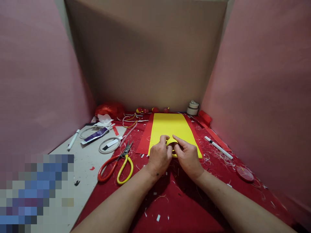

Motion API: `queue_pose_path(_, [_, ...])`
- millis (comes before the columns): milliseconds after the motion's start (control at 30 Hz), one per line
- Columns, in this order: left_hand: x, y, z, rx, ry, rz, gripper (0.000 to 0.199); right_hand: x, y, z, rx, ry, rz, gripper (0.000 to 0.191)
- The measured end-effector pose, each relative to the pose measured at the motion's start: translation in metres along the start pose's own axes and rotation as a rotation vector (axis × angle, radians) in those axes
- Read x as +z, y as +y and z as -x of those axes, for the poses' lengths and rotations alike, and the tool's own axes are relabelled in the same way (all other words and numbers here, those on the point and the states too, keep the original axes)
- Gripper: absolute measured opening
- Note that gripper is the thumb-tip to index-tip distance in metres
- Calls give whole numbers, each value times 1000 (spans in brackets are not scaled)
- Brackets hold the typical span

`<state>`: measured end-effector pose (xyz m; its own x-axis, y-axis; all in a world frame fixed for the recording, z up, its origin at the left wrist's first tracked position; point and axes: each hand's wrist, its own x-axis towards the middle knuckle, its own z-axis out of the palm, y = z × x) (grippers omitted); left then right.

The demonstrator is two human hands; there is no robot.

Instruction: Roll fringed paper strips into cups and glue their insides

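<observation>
Between my two hands is a curled strip of yellow corrugated paper (pixel 172 141), its ridges facing outward. My left hand (pixel 159 154) pinches its left side, fingers bent inward. On the other side, my right hand (pixel 188 155) grips the strip between thumb and fingers. Part of the strip is hidden by the fingers. Both hands are over the near end of a yellow corrugated sheet (pixel 170 124), which lies on red corrugated sheets (pixel 145 139). To the left of my left hand, scissors (pixel 126 155) with one red and one yellow handle lie with blades slightly apart.
A red cloth (pixel 155 207) strewn with scraps covers the table. Left, a grey board (pixel 85 174) bears a glue tube (pixel 96 135), rings (pixel 109 145) and a white pen (pixel 73 139). Right are another pen (pixel 218 147) and a round lid (pixel 245 174). Walls enclose three sides.
</observation>
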<state>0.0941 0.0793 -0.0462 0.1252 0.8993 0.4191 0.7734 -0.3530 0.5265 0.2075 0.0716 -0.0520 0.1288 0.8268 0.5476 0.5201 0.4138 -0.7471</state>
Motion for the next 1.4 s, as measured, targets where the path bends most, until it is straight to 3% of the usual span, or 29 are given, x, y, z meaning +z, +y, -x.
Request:
queue_pose_path(333, [2, 4, 0, 34, -80, -247, 38, -1, 1, -2, -70, 14, 80, 38])
queue_pose_path(433, [2, 5, 0, 40, -96, -216, 40, 0, 2, -2, -17, -6, 108, 40])
queue_pose_path(633, [1, 6, 1, 29, -99, -264, 41, 1, 4, -3, -127, 1, 197, 43])
queue_pose_path(1400, [5, 4, 0, 32, -119, -298, 41, 1, 5, -2, -136, -1, 183, 42])
